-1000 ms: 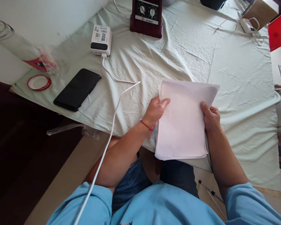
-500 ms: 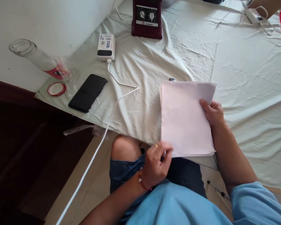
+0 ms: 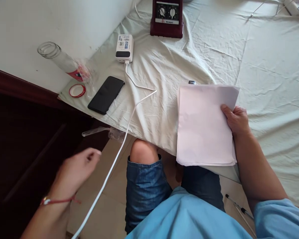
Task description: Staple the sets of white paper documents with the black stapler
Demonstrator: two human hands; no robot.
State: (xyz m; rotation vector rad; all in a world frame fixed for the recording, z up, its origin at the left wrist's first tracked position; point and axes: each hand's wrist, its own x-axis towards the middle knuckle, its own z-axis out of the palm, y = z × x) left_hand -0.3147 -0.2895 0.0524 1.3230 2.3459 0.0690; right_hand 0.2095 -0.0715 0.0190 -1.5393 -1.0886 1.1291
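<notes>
My right hand (image 3: 235, 120) pinches the paper stack (image 3: 204, 124) at the table's near edge. My left hand (image 3: 76, 167) hangs loosely curled, holding nothing, beside the white cable (image 3: 119, 151). A phone (image 3: 106, 94) lies well left.

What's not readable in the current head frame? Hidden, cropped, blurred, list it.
- Left hand: motion-blurred off the table's left edge; whether it holds anything cannot be told.
- Right hand: thumb on the paper stack; fingers hidden beneath it.
- Small metal object: mostly hidden behind the stack's top edge.
- Red appliance: cut off by the top edge.
- Power bank: label print too small to read.
- White cable: runs out at the bottom edge.
</notes>
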